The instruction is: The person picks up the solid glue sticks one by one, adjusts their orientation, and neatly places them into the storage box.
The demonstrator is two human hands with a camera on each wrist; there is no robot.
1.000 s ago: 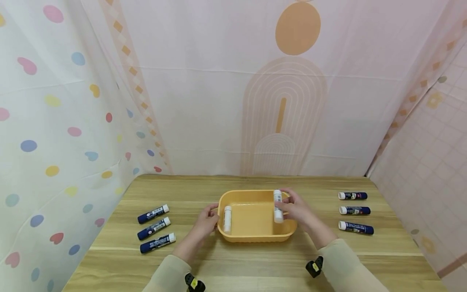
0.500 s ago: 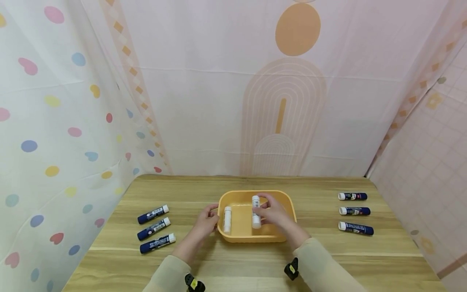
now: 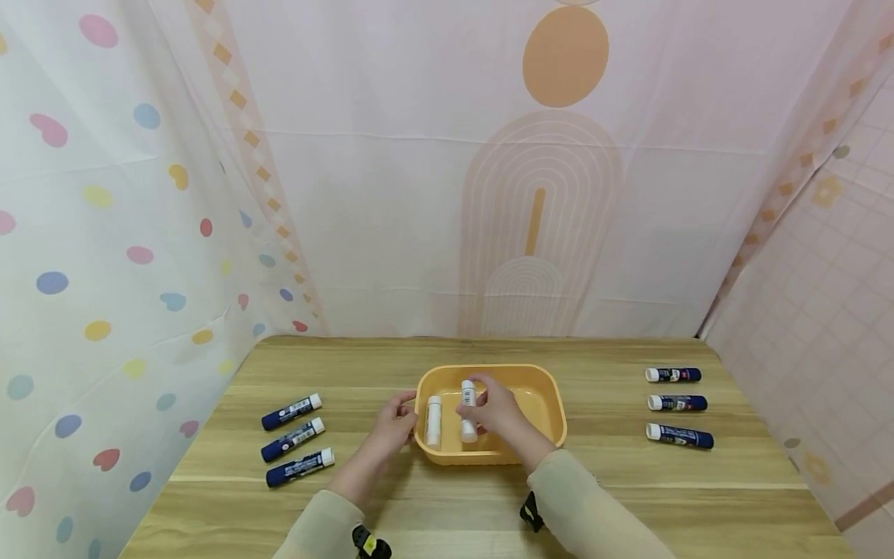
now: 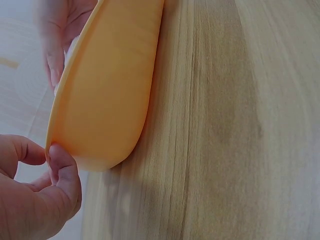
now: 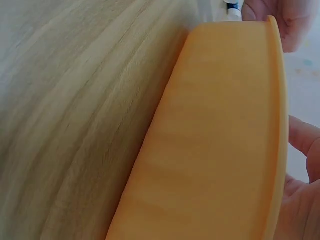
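Note:
A yellow-orange plastic tray point(image 3: 517, 458) stands on the wooden table. My left hand point(image 3: 393, 423) pinches its left rim between thumb and fingers, as the left wrist view also shows at the tray's wall point(image 4: 110, 90). Inside, along the left end, lies a white glue stick point(image 3: 434, 423). My right hand point(image 3: 499, 407) grips a second white glue stick point(image 3: 468, 411) over the tray, a little to the right of the first and roughly parallel to it. In the right wrist view the tray's wall hides that stick, and only part of the right hand point(image 5: 305, 185) shows.
To the left lie several-coloured labels on three dark blue glue sticks with white caps, the middle glue stick point(image 3: 293, 439) among them. Three more, including this dark blue glue stick point(image 3: 677, 403), lie on the right. A patterned curtain point(image 3: 391, 233) hangs behind the table point(image 3: 594, 497).
My right hand has carried the white glue stick leftward across the tray and lower, close to the first one. My left hand has stayed on the rim.

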